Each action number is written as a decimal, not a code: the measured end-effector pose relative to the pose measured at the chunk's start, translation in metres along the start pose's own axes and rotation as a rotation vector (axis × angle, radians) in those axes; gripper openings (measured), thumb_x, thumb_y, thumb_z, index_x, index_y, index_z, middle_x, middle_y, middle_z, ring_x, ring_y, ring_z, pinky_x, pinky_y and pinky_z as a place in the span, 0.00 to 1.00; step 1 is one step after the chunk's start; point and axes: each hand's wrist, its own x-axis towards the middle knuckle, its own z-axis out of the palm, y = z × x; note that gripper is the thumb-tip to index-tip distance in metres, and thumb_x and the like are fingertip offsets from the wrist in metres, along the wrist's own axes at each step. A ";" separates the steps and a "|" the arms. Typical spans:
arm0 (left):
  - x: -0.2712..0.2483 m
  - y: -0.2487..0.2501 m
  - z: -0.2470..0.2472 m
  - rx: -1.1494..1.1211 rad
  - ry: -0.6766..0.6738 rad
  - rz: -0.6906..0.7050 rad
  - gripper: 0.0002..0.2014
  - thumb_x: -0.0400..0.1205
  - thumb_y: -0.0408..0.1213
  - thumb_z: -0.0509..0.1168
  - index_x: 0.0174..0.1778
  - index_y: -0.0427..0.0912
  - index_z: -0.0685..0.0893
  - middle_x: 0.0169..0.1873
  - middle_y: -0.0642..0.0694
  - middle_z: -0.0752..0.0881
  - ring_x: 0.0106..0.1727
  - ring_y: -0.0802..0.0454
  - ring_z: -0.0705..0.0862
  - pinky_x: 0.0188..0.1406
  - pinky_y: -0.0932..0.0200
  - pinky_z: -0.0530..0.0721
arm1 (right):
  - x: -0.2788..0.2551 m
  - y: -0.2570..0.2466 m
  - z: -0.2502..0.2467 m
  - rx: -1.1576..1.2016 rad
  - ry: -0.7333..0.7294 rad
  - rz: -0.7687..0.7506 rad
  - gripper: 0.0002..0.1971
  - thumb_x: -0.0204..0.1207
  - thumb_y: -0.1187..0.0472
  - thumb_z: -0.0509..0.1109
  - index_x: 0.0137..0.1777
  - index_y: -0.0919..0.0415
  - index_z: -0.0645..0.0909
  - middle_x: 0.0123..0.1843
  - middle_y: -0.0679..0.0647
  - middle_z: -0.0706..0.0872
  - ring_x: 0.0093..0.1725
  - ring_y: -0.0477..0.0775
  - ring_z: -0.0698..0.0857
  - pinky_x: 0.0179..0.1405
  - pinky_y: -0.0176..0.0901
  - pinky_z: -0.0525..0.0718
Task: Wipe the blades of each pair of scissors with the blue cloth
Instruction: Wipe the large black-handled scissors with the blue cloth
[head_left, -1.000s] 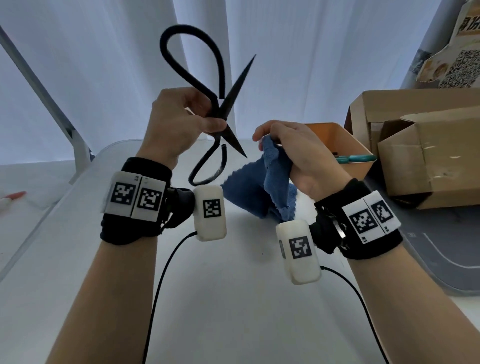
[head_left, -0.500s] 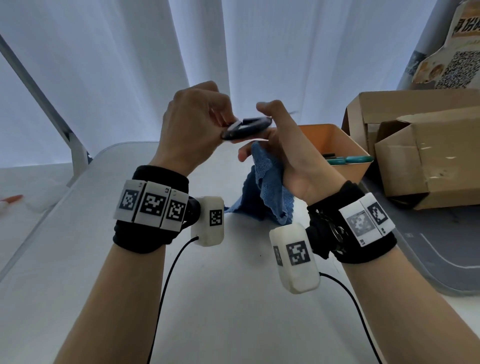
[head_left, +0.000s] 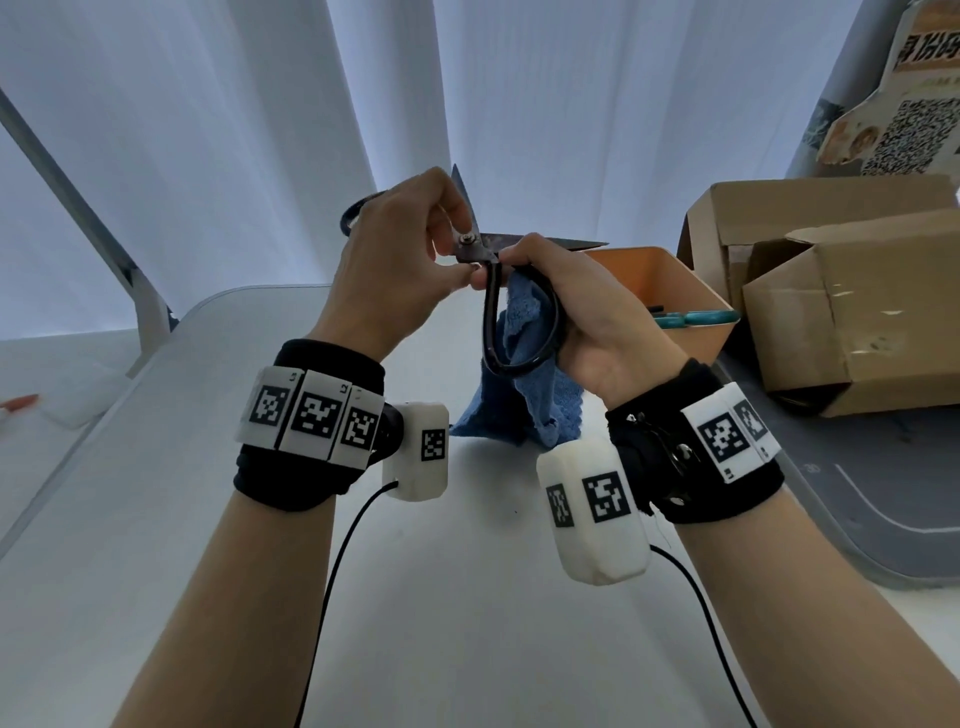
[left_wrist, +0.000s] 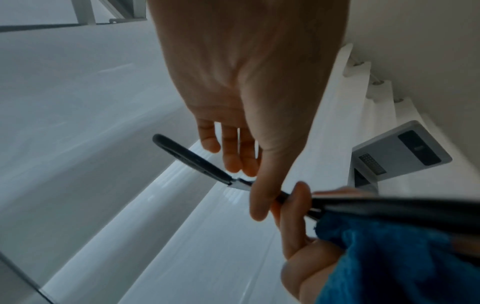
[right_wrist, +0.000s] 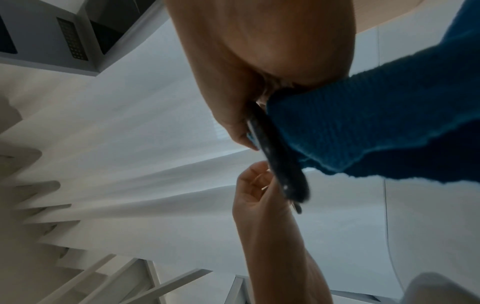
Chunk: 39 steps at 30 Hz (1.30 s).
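Black scissors (head_left: 485, 249) are held in the air over the white table (head_left: 260, 519), blades apart: one points up, the other right. My left hand (head_left: 447, 249) pinches them at the pivot, thumb below and fingers above. One handle loop sticks out left behind that hand. The other loop (head_left: 498, 332) hangs down. My right hand (head_left: 519, 270) grips its top, with the blue cloth (head_left: 519, 405) bunched in the palm and trailing to the table. In the left wrist view my left thumb (left_wrist: 259, 201) lies on the scissors (left_wrist: 192, 160) beside the cloth (left_wrist: 389, 257). In the right wrist view the scissors (right_wrist: 280, 160) run along the cloth (right_wrist: 363, 123).
An orange bin (head_left: 670, 280) stands behind my right hand, with teal-handled scissors (head_left: 696, 318) lying in it. Cardboard boxes (head_left: 831, 312) fill the back right on a grey mat (head_left: 857, 493). White curtains hang behind. Cables run from both wrist cameras across the table.
The scissors have turned from edge-on to flat, with the blades spread up and right. My right hand now grips the lower handle loop along with the cloth. Both hands stayed close together.
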 end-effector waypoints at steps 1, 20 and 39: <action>0.000 0.000 -0.001 -0.012 -0.007 -0.023 0.18 0.67 0.40 0.83 0.44 0.45 0.82 0.36 0.49 0.85 0.36 0.56 0.80 0.40 0.53 0.84 | 0.001 0.001 0.000 0.002 0.007 0.001 0.05 0.80 0.65 0.68 0.49 0.65 0.84 0.41 0.59 0.92 0.35 0.50 0.86 0.37 0.42 0.88; -0.005 0.016 -0.004 -0.577 -0.446 -0.475 0.09 0.86 0.34 0.66 0.59 0.33 0.85 0.44 0.37 0.87 0.42 0.45 0.84 0.42 0.60 0.88 | 0.006 0.012 0.010 0.100 0.099 -0.154 0.14 0.80 0.64 0.72 0.62 0.72 0.81 0.46 0.64 0.87 0.40 0.60 0.88 0.45 0.56 0.91; 0.000 0.015 -0.017 -0.377 -0.082 -0.592 0.21 0.91 0.50 0.55 0.57 0.40 0.89 0.34 0.50 0.76 0.34 0.58 0.73 0.33 0.62 0.71 | 0.016 0.020 -0.011 -0.284 -0.014 -0.074 0.17 0.79 0.69 0.69 0.67 0.60 0.81 0.53 0.56 0.85 0.62 0.59 0.85 0.69 0.47 0.83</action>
